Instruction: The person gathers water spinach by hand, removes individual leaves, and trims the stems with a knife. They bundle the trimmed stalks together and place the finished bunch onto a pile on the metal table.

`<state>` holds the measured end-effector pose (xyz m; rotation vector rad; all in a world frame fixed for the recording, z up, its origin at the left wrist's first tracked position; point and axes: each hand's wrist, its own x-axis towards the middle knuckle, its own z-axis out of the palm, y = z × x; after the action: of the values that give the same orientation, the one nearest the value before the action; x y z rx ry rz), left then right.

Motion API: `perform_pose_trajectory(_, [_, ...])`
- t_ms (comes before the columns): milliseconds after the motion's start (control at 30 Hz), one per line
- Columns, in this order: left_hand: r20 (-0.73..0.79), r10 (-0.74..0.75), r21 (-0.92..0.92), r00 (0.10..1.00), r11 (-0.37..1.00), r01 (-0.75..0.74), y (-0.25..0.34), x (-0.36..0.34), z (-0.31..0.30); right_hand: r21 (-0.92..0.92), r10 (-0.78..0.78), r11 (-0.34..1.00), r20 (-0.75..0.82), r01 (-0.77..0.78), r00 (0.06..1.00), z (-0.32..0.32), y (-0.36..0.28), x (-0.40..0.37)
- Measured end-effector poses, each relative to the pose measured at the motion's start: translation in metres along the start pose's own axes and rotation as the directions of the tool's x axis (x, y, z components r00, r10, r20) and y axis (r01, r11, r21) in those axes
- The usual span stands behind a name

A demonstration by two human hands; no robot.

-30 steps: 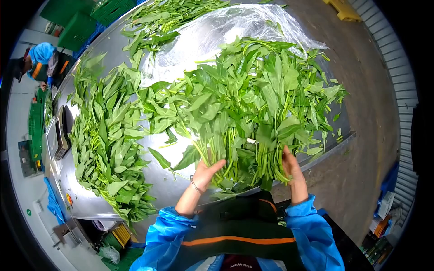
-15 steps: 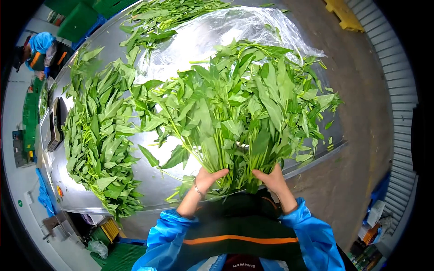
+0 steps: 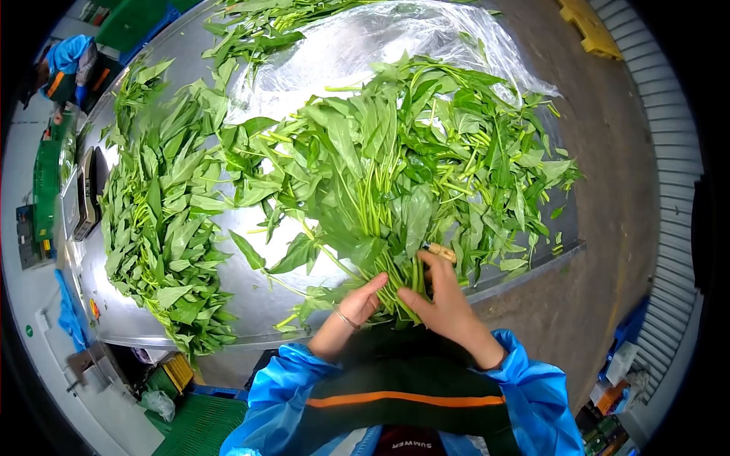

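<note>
A bunch of leafy green stems (image 3: 372,190) is gathered at the table's near edge, its leaves pointing away from me. My left hand (image 3: 363,302) is closed round the left side of the stems near their lower ends, with a thin bracelet at the wrist. On the right side of the same stems, my right hand (image 3: 439,296) is wrapped with its thumb across them. A small object with a light wooden handle (image 3: 442,252) shows by my right fingers; whether they touch it I cannot tell. More loose greens (image 3: 487,152) lie behind and to the right.
A long pile of greens (image 3: 163,220) covers the left of the metal table (image 3: 266,334). Clear plastic film (image 3: 334,49) lies at the back, beside more greens (image 3: 266,26). A scale-like device (image 3: 85,194) stands at the left edge. Another person (image 3: 70,57) is at the far left.
My hands have come closer together, drawing the stems into a tighter bunch. The right hand has moved left and turned. The wooden handle now shows beside it.
</note>
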<state>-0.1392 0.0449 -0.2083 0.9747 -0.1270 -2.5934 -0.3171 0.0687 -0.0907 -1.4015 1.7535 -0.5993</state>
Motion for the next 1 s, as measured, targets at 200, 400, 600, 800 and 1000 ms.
perform_pose_trajectory(200, [-0.063, -0.056, -0.087, 0.996, 0.995, 0.050, -0.001, 0.000, -0.002, 0.301, 0.300, 0.902, 0.074, -0.308, 0.951, 0.016, 0.034, 0.023])
perform_pose_trajectory(400, [-0.030, -0.197, 0.493, 0.980, 0.850, 0.186, 0.027, -0.020, 0.020, 0.191, 0.324, 0.913, 0.197, -0.360, 0.925, 0.033, 0.034, 0.030])
perform_pose_trajectory(600, [-0.219, 0.116, 0.105, 0.969, 0.990, -0.094, 0.013, -0.009, -0.009, 0.649, 0.316, 0.690, 0.127, -0.320, 0.940, -0.015, 0.031, 0.006])
perform_pose_trajectory(800, [-0.269, 0.199, 0.145, 0.942, 0.976, -0.165, 0.016, -0.013, -0.002, 0.892, 0.483, 0.421, -0.067, -0.164, 0.873, -0.084, 0.008, -0.047])
perform_pose_trajectory(1000, [-0.262, 0.207, 0.202, 0.943, 0.967, -0.156, 0.011, -0.008, -0.006, 0.848, 0.558, 0.517, -0.437, 0.116, 0.706, -0.134, 0.053, -0.142])
